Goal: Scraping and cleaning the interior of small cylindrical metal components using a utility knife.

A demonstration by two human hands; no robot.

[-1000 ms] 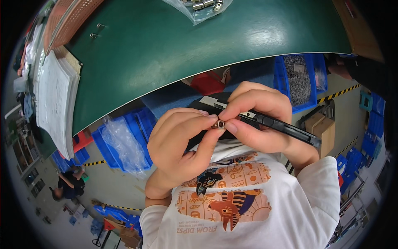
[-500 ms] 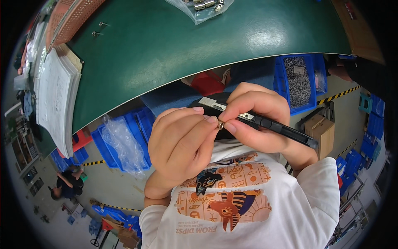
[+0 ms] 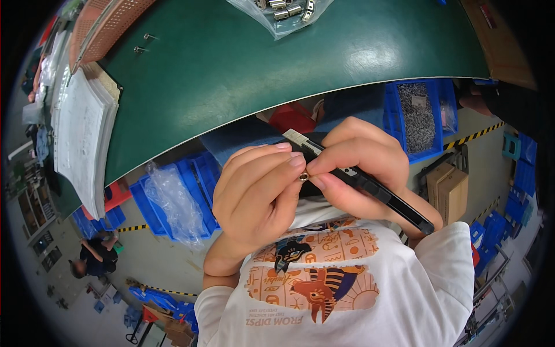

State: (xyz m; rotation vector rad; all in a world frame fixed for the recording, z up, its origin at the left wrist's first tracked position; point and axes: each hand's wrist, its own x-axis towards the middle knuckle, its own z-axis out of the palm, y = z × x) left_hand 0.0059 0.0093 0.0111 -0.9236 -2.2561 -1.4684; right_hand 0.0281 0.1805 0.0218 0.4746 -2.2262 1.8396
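Left hand and right hand are both pinching a tiny metal part between them, short of the desk's near edge; right's also gripping a black cutter, silver end slanting deskward.

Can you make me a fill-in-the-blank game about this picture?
The slim black utility knife is in the bare ____ hand.
At the bare left hand's fingertips is a small, round, shiny part made of ____.
A clear plastic bag of silvery pieces lies on the smooth ____ tabletop.

Missing words: right; metal; green.
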